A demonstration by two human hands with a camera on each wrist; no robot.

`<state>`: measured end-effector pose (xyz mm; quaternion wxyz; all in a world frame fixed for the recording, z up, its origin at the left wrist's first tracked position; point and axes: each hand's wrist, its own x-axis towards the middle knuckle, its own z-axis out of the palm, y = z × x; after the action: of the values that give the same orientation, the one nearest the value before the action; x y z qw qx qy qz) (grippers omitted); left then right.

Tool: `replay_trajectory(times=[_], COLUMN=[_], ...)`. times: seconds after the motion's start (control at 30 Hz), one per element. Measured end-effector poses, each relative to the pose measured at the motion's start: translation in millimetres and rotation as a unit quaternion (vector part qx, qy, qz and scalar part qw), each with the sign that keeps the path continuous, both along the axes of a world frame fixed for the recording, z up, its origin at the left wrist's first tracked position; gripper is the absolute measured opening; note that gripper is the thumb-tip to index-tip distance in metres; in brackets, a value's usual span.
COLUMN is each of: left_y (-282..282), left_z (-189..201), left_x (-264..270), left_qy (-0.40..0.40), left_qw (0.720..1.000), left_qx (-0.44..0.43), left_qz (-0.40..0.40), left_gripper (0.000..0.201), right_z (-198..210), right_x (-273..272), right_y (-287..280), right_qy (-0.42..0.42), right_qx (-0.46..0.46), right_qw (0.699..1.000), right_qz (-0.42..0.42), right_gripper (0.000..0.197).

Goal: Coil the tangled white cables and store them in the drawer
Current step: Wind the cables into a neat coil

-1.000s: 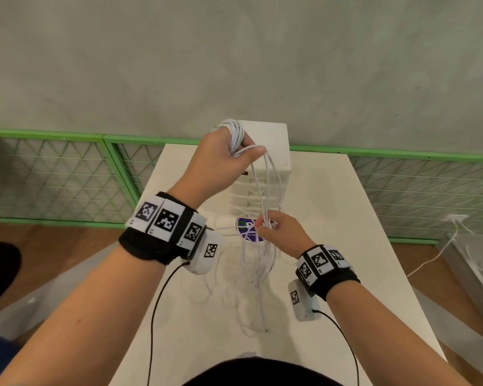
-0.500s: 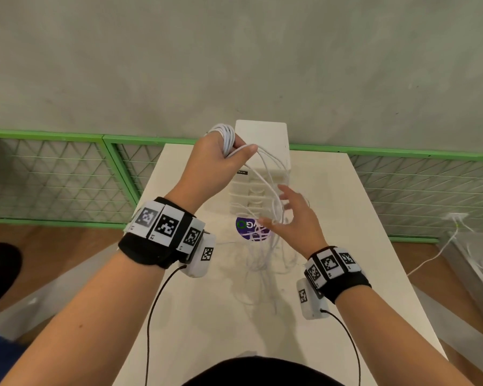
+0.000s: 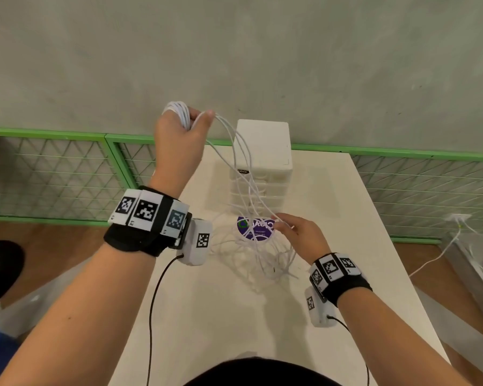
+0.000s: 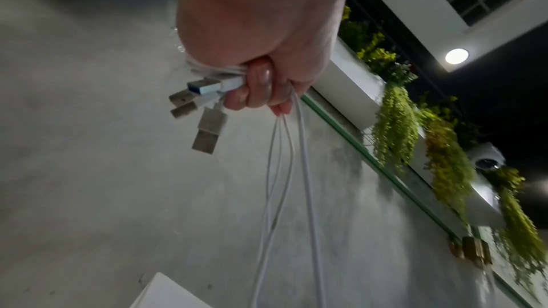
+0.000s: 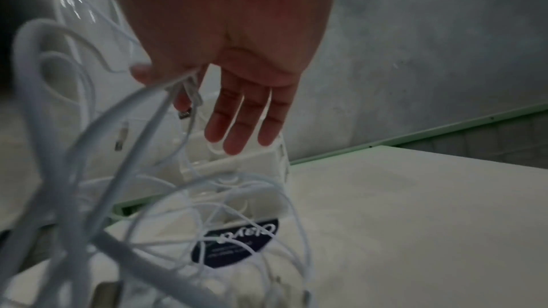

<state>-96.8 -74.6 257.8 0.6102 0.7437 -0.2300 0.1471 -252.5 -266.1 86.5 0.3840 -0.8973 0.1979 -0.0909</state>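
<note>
My left hand point(image 3: 191, 121) is raised high in front of the wall and grips a wound bundle of white cables point(image 3: 180, 112). In the left wrist view its curled fingers point(image 4: 260, 88) hold the strands, and several USB plugs point(image 4: 204, 100) stick out beside them. The strands hang down to my right hand point(image 3: 280, 222), low by the foot of the white drawer unit point(image 3: 262, 151). There the thumb and forefinger point(image 5: 142, 74) pinch a few strands while the other fingers stay straight. Tangled loops point(image 3: 273, 263) lie on the table below.
The white table point(image 3: 346, 288) carries a round purple sticker point(image 3: 255, 231) under the loops. A green mesh fence point(image 3: 53, 176) runs behind it below a grey wall. On the floor at the right, another white cable point(image 3: 441, 254) leads to a socket.
My left hand has risen up and to the left, drawing the strands longer. My right hand opened, moved right and down, and now pinches the strands again.
</note>
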Motion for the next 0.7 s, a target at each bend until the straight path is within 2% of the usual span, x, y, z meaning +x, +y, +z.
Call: replay_trajectory(times=[0.07, 0.13, 0.17, 0.23, 0.27, 0.33, 0.4, 0.47, 0.53, 0.57, 0.63, 0.7], left_y=[2.3, 0.4, -2.4, -11.4, -16.7, -27.9, -36.1, -36.7, -30.8, -26.9, -19.0, -16.9], left_z=[-2.1, -3.9, -5.0, -6.3, -7.0, -8.3, -6.9, -4.7, -5.3, -6.8, -10.9, -16.0], left_x=[4.6, 3.0, 0.1, -10.4, -17.5, -30.4, -39.3, -38.5, -32.9, -31.8, -35.5, -44.8], left_qy=[0.009, 0.028, 0.028, 0.012, 0.002, -0.010, -0.009, -0.016, -0.018, -0.001, 0.089, 0.154], left_qw=[0.999, 0.995, 0.990, 0.978, 0.974, 0.967, 0.963, 0.960, 0.952, 0.944, 0.916, 0.876], left_qx=[0.031, 0.097, 0.134, 0.190, 0.207, 0.218, 0.218, 0.227, 0.265, 0.289, 0.337, 0.380], left_qz=[0.003, -0.026, -0.045, -0.080, -0.096, -0.132, -0.160, -0.165, -0.154, -0.157, -0.198, -0.254], left_gripper=[0.025, 0.026, 0.029, 0.031, 0.030, 0.028, 0.025, 0.026, 0.038, 0.048, 0.062, 0.052], right_z=[-0.8, 5.7, 13.2, 39.6, 55.3, 82.8, 96.0, 99.5, 98.9, 98.9, 105.8, 115.3], right_x=[-5.0, -4.4, -1.3, 8.0, 14.0, 27.6, 40.8, 49.4, 50.6, 50.4, 51.9, 56.4], right_y=[-8.9, -12.7, -10.7, 1.6, 10.7, 31.4, 46.8, 48.5, 41.2, 36.2, 28.4, 21.9], right_qy=[0.084, 0.129, 0.099, -0.034, -0.094, -0.153, -0.176, -0.191, -0.208, -0.227, -0.263, -0.276], right_qx=[-0.034, -0.068, -0.051, 0.040, 0.089, 0.146, 0.161, 0.168, 0.201, 0.217, 0.212, 0.192], right_qw=[0.996, 0.989, 0.994, 0.999, 0.991, 0.975, 0.966, 0.964, 0.955, 0.948, 0.940, 0.940], right_qz=[0.000, 0.002, 0.002, 0.006, 0.020, 0.070, 0.097, 0.081, 0.058, 0.052, 0.041, 0.058], right_gripper=[0.039, 0.065, 0.079, 0.096, 0.102, 0.111, 0.100, 0.061, 0.020, 0.015, 0.022, 0.031])
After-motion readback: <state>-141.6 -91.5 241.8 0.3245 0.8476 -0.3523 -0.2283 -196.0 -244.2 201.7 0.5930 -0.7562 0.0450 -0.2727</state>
